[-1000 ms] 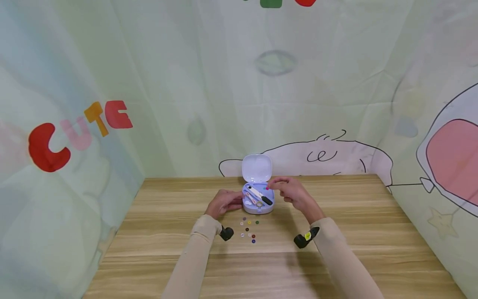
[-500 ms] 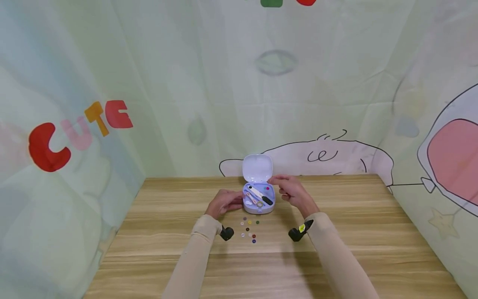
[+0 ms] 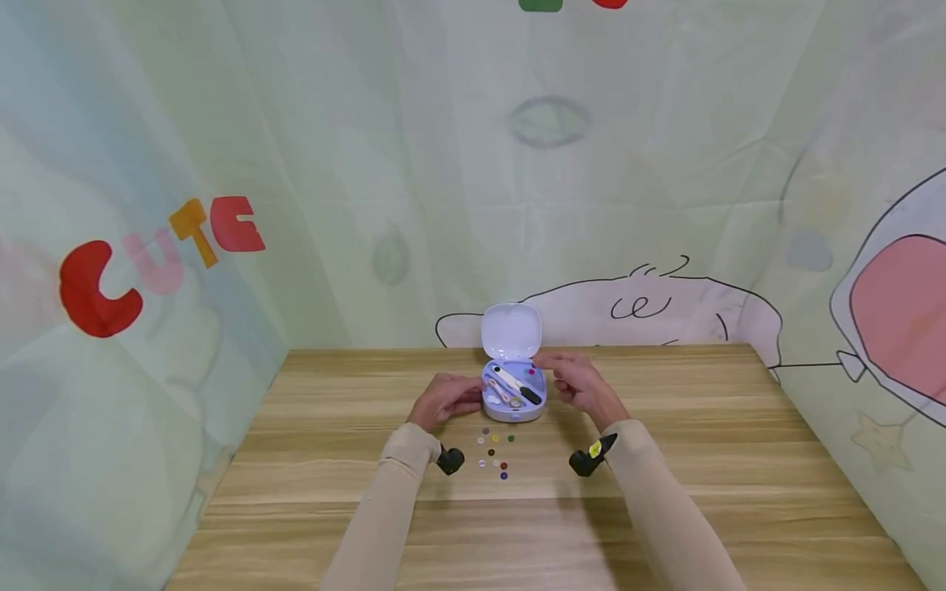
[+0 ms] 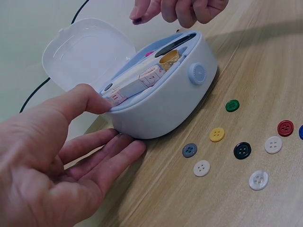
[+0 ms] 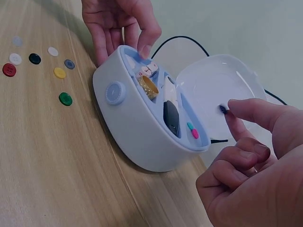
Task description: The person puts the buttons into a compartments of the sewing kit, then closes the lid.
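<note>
A white sewing box (image 4: 151, 111) with a pale blue inner tray stands on the table, its lid (image 5: 215, 90) raised. My left hand (image 4: 66, 156) holds its side, thumb on the rim and fingers low against the outer wall. My right hand (image 5: 255, 161) pinches a small dark button (image 5: 222, 109) between thumb and index finger, above the box's back right corner. Inside lie a tape measure (image 4: 150, 75), a gold ring-like thimble (image 5: 148, 87), a white tool with a black end (image 5: 171, 116), and a teal button (image 5: 190, 126) and pink button (image 5: 195, 134) in one compartment.
In front of the box, several loose buttons lie on the wooden table (image 3: 355, 525), among them green (image 4: 232, 105), yellow (image 4: 217, 135), black (image 4: 242, 150) and red (image 4: 285, 128). A printed curtain (image 3: 414, 180) rises behind the table's back edge.
My right hand has drawn back slightly from over the pink button to the box's back right corner, its wrist shifting left. My left hand keeps its place on the box.
</note>
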Motion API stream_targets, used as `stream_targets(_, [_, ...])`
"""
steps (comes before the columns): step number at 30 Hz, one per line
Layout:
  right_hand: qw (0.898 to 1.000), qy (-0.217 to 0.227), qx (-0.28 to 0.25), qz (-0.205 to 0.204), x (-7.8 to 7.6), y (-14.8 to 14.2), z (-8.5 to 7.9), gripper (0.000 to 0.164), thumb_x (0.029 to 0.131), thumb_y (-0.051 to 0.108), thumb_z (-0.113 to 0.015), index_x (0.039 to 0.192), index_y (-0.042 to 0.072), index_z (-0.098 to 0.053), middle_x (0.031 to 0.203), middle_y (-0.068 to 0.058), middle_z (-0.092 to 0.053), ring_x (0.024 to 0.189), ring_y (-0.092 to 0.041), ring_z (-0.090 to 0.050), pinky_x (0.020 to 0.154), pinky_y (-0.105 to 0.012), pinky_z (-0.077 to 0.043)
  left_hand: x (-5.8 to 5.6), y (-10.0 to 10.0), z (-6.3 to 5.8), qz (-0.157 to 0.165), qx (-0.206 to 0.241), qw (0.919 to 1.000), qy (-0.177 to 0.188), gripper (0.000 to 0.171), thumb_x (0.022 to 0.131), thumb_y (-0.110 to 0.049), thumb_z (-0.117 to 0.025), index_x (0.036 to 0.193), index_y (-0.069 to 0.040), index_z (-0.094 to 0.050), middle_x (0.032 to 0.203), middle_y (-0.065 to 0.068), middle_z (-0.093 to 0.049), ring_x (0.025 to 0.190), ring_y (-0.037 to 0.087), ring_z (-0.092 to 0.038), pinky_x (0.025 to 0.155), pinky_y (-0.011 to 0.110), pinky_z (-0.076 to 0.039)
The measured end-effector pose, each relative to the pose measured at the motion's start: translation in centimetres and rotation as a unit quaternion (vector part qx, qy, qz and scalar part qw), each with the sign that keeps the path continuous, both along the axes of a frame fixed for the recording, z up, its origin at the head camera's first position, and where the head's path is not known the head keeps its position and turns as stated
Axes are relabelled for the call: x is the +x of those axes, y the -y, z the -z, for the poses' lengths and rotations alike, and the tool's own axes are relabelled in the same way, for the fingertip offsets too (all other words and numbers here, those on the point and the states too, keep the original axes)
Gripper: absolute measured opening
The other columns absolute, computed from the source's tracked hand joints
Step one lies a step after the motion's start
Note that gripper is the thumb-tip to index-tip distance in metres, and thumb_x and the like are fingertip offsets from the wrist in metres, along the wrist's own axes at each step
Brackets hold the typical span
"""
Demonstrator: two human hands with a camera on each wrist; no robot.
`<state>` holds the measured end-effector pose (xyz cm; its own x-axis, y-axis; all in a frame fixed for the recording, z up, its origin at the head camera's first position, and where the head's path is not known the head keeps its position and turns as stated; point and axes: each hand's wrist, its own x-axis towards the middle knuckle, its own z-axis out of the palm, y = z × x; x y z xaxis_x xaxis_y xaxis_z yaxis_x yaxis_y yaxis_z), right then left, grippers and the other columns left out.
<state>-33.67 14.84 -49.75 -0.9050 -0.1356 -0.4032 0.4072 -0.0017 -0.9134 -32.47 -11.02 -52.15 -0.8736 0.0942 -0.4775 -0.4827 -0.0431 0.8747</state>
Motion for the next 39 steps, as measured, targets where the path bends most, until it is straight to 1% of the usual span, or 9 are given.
stream_targets(5, [1.000, -0.002, -0.017, -0.004, -0.1, -0.3, 0.4, 0.041, 0.099, 0.019, -0.072, 0.136, 0.004, -0.066, 0.061, 0.007, -0.036, 0.054, -0.010, -0.033, 0.046, -0.021, -0.024, 0.0, 0.0, 0.1, 0.003, -0.002, 1.0000, -0.006, 0.029, 0.094, -0.007, -0.073, 0.119, 0.007, -0.070, 0.110, 0.020, -0.074, 0.092, 0.023, -0.073, 0.090, 0.035, -0.063])
stream_targets(8, [1.000, -0.002, -0.025, -0.007, 0.0, -0.5, 0.4, 0.045, 0.099, 0.023, -0.074, 0.139, 0.006, -0.064, 0.059, 0.008, -0.035, 0.053, -0.010, -0.033, 0.045, -0.020, -0.023, 0.0, 0.0, 0.1, 0.002, -0.002, 1.0000, -0.008, 0.028, 0.095, -0.008, -0.073, 0.119, 0.007, -0.071, 0.110, 0.020, -0.074, 0.093, 0.023, -0.073, 0.089, 0.034, -0.063])
stream_targets(14, [1.000, -0.004, -0.007, -0.020, 0.2, -0.9, 0.2, 0.051, 0.097, 0.029, -0.076, 0.142, 0.011, -0.062, 0.062, 0.006, -0.037, 0.055, -0.012, -0.035, 0.045, -0.021, -0.025, 0.0, 0.0, 0.2, 0.003, -0.008, 0.9999, -0.009, 0.029, 0.095, -0.009, -0.073, 0.119, 0.007, -0.071, 0.109, 0.019, -0.074, 0.092, 0.023, -0.073, 0.087, 0.034, -0.064])
stream_targets(20, [1.000, -0.006, 0.016, -0.026, 0.6, -1.1, 0.2, 0.050, 0.094, 0.034, -0.078, 0.140, 0.017, -0.065, 0.067, 0.003, -0.041, 0.057, -0.014, -0.038, 0.046, -0.022, -0.028, 0.1, -0.1, 0.0, 0.003, -0.011, 0.9999, -0.006, 0.029, 0.095, -0.008, -0.072, 0.120, 0.007, -0.070, 0.110, 0.020, -0.074, 0.092, 0.023, -0.073, 0.087, 0.033, -0.064])
stream_targets(25, [0.999, -0.023, 0.010, -0.038, 1.1, -1.1, 0.1, 0.054, 0.094, 0.029, -0.079, 0.143, 0.013, -0.063, 0.068, 0.004, -0.041, 0.056, -0.013, -0.037, 0.045, -0.022, -0.027, 0.0, 0.0, 0.1, 0.003, -0.007, 0.9999, -0.007, 0.029, 0.094, -0.008, -0.072, 0.119, 0.007, -0.070, 0.110, 0.020, -0.074, 0.093, 0.024, -0.073, 0.087, 0.033, -0.064])
stream_targets(28, [0.998, -0.037, 0.009, -0.047, 1.4, -1.0, 0.1, 0.053, 0.095, 0.027, -0.078, 0.143, 0.011, -0.062, 0.075, 0.004, -0.048, 0.056, -0.013, -0.036, 0.044, -0.021, -0.026, -0.1, 0.0, 0.2, 0.003, -0.006, 0.9999, -0.008, 0.029, 0.094, -0.007, -0.072, 0.119, 0.007, -0.070, 0.109, 0.020, -0.073, 0.092, 0.023, -0.073, 0.087, 0.033, -0.064])
stream_targets(32, [0.997, -0.048, 0.016, -0.058, 2.0, -0.9, -0.1, 0.049, 0.097, 0.026, -0.076, 0.142, 0.011, -0.064, 0.094, -0.001, -0.060, 0.057, -0.013, -0.037, 0.044, -0.022, -0.027, -0.1, 0.0, 0.3, 0.005, -0.009, 0.9999, -0.010, 0.029, 0.095, -0.009, -0.072, 0.119, 0.007, -0.070, 0.109, 0.020, -0.074, 0.092, 0.023, -0.073, 0.087, 0.033, -0.064])
stream_targets(34, [0.996, -0.051, 0.019, -0.064, 2.3, -0.8, -0.3, 0.049, 0.097, 0.025, -0.076, 0.142, 0.010, -0.063, 0.099, -0.003, -0.061, 0.057, -0.013, -0.037, 0.044, -0.022, -0.027, -0.1, 0.0, 0.3, 0.005, -0.008, 0.9999, -0.008, 0.029, 0.095, -0.008, -0.073, 0.119, 0.007, -0.070, 0.109, 0.020, -0.074, 0.092, 0.023, -0.073, 0.087, 0.033, -0.064])
stream_targets(39, [0.996, -0.054, 0.016, -0.074, 3.2, -0.4, -0.7, 0.051, 0.095, 0.025, -0.079, 0.140, 0.007, -0.064, 0.081, 0.002, -0.053, 0.056, -0.012, -0.036, 0.044, -0.021, -0.027, -0.2, 0.0, 0.2, 0.005, -0.011, 0.9999, -0.004, 0.029, 0.093, -0.008, -0.074, 0.118, 0.006, -0.071, 0.109, 0.019, -0.074, 0.092, 0.023, -0.074, 0.086, 0.032, -0.064])
